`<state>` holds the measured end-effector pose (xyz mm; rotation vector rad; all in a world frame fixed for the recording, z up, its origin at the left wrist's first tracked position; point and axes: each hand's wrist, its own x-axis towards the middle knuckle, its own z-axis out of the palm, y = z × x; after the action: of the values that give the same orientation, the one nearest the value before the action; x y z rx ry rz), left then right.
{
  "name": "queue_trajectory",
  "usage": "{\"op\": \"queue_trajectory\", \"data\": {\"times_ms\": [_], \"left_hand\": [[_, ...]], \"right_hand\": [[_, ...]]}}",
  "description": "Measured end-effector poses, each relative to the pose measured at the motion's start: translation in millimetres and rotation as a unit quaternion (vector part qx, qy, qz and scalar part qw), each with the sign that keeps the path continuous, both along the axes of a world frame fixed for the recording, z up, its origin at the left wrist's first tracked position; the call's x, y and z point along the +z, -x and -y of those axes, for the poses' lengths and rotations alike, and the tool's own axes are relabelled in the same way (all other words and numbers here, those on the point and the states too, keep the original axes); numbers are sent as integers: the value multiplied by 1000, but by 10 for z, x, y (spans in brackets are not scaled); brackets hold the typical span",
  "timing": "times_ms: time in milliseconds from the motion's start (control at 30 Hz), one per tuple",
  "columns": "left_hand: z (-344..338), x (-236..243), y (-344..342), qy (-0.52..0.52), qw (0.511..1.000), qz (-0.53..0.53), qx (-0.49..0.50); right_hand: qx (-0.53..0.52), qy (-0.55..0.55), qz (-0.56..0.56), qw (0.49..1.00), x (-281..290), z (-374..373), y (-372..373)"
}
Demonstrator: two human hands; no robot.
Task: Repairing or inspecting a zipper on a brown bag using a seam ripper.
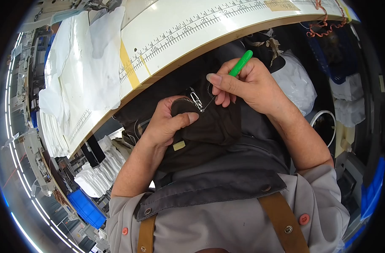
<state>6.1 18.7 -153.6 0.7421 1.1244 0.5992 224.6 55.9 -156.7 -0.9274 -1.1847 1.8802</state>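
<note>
My left hand (163, 124) is closed on a piece of dark brown fabric (215, 126) over my lap, its thumb lying beside a metal zipper (182, 100). The zipper's silver slider and pull (196, 100) stand up just past the thumb tip. Pinched between the thumb and fingers of my right hand (253, 86) is a slim green-handled awl-like tool (241, 63). Its thin metal shaft slants down to the left, with the tip at the zipper by the slider. Whether the tip is in the fabric or only touching it, I cannot tell. A small yellowish tag (179, 146) shows on the fabric.
Beyond my hands curves the edge of a white table (171, 50) with ruler markings. White sheets (85, 59) lie on its left end. Orange cord (325, 25) hangs over the right end. A clear plastic bag (295, 80) and blue basket (338, 59) are at right.
</note>
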Motion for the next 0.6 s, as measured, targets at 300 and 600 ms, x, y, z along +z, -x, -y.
{"op": "queue_trajectory", "data": {"times_ms": [300,600], "left_hand": [[-6,10,3,11,1000,8,0],[0,11,-12,14,1000,12,7]], "right_hand": [[13,1,-5,1000,4,-1,16],[2,6,-7,1000,9,-22,-18]]}}
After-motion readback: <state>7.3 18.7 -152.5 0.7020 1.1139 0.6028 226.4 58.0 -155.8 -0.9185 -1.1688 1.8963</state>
